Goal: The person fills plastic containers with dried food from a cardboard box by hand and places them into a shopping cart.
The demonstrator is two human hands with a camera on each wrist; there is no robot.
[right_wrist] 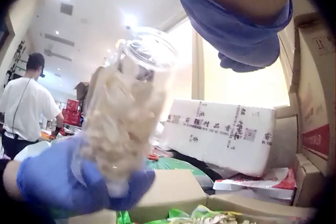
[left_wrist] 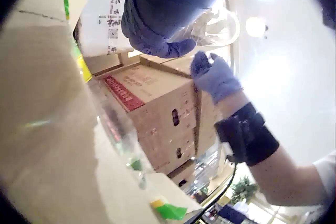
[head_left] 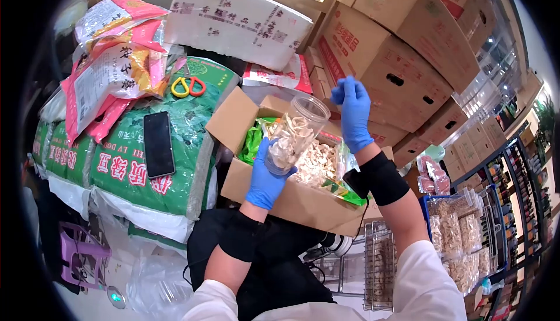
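A clear plastic jar (head_left: 294,131), open at the top and filled with pale dried slices that look like mushroom, is tilted in my left hand (head_left: 266,175). The blue-gloved fingers wrap its lower part, as the right wrist view also shows of the left hand (right_wrist: 79,179). My right hand (head_left: 354,114), gloved in blue too, is raised to the right of the jar's mouth, fingertips bunched together. I cannot tell whether a small piece sits between them. Below the jar is an open cardboard box (head_left: 280,204) holding more pale slices (head_left: 318,160) and green packaging (head_left: 252,143).
Green sacks (head_left: 131,158) on the left carry a phone (head_left: 158,145), scissors (head_left: 188,86) and pink bags (head_left: 116,73). A white foam box (head_left: 239,20) stands behind; cartons (head_left: 379,58) are stacked at right. Bagged goods fill a basket (head_left: 429,219). Another person (right_wrist: 29,103) stands farther off.
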